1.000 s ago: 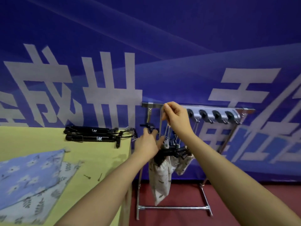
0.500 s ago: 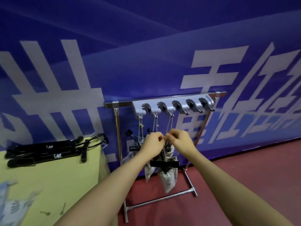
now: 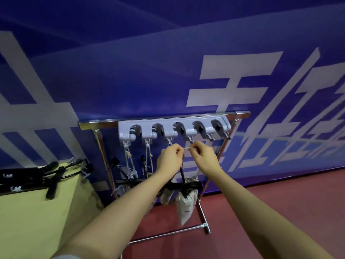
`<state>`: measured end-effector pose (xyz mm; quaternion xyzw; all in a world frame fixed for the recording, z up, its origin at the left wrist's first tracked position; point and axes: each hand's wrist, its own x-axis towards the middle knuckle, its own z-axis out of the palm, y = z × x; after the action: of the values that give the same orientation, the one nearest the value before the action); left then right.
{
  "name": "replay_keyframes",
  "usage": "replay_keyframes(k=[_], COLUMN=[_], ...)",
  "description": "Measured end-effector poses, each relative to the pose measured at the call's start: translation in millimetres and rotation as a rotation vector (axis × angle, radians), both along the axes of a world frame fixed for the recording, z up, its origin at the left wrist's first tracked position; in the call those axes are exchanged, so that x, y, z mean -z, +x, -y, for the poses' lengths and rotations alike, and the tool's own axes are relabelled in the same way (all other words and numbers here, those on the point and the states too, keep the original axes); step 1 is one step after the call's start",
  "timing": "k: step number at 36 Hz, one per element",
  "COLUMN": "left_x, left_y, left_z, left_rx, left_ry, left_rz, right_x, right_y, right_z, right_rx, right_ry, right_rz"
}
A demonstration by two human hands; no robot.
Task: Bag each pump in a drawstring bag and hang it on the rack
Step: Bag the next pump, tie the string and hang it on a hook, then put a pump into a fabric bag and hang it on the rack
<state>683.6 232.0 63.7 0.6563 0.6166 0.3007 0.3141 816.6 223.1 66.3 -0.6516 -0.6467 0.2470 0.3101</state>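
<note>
Below the two hands, the bagged pump point(image 3: 186, 200) hangs with its long axis upright, black handle sticking out of the pale drawstring bag, in front of the lower rails of the rack point(image 3: 104, 123). Its cord point(image 3: 187, 148) is stretched level between the left hand point(image 3: 169, 159) and the right hand point(image 3: 204, 156), each with fingers pinched together on one end of it. That short span sits just under the third and fourth hooks point(image 3: 190, 140) of the grey hook strip, nearly touching them, so the coming move is probably a small lift up and over a hook. Both hands are about equally near; the right one lies closer to the fourth hook, the left to the third point(image 3: 169, 141).

Two bagged pumps point(image 3: 128, 176) already hang from the first two hooks, just left of the left forearm, and their black handles crowd the one being hung; they could snag it as it settles. Further left, the yellow counter point(image 3: 33, 212) carries unbagged black pumps point(image 3: 37, 179), well apart from the rack. A blue banner stands behind it all.
</note>
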Motion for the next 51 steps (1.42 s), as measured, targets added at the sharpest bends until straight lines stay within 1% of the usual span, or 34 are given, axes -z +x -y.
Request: replay_keyframes(k=[4,7,10,17,21,23,27,30,33,37,42,51], left_x=[4.0,7.1,14.5,34.2,33.5,31.9,31.4,28.2,23.6,19.1,18.7,33.5], left_y=[23.0,34.7,41.7,49.0,48.0,43.7,27.8,11.5,-8.7,-40.0,-105.4,-251.4], left_z=[-19.2,-31.8,-39.0,-44.2,-41.8,-39.3,-29.4,-17.7,-6.1,8.2,40.7,104.4], left_rx=[-0.104,-0.16,-0.177,-0.163,-0.123,-0.12,-0.125,-0.128,-0.15,-0.17,-0.193,-0.306], left_ry=[0.012,-0.001,-0.024,-0.054,-0.003,0.024,0.023,0.047,0.059,0.051,0.054,-0.032], left_rz=[0.036,0.055,0.025,-0.043,-0.135,-0.173,-0.182,-0.212,-0.235,-0.219,-0.225,-0.167], right_x=[-1.7,2.8,14.9,34.4,32.2,32.5,35.2,34.3,34.6,34.3,35.4,40.8], right_y=[13.7,21.8,27.2,33.4,31.2,29.9,23.7,12.9,-4.4,-31.5,-93.8,-236.4], right_z=[-21.6,-38.6,-49.9,-55.6,-49.1,-46.0,-39.1,-30.7,-17.9,-4.5,21.0,71.4], right_rx=[-0.009,0.006,0.0,-0.022,-0.016,-0.017,-0.039,-0.012,-0.029,-0.061,-0.156,-0.275], right_ry=[0.075,0.072,0.046,-0.048,0.032,0.071,0.053,0.057,0.036,-0.016,-0.028,-0.077], right_rz=[-0.033,-0.034,-0.007,0.004,0.122,0.121,0.144,0.181,0.196,0.211,0.244,0.221])
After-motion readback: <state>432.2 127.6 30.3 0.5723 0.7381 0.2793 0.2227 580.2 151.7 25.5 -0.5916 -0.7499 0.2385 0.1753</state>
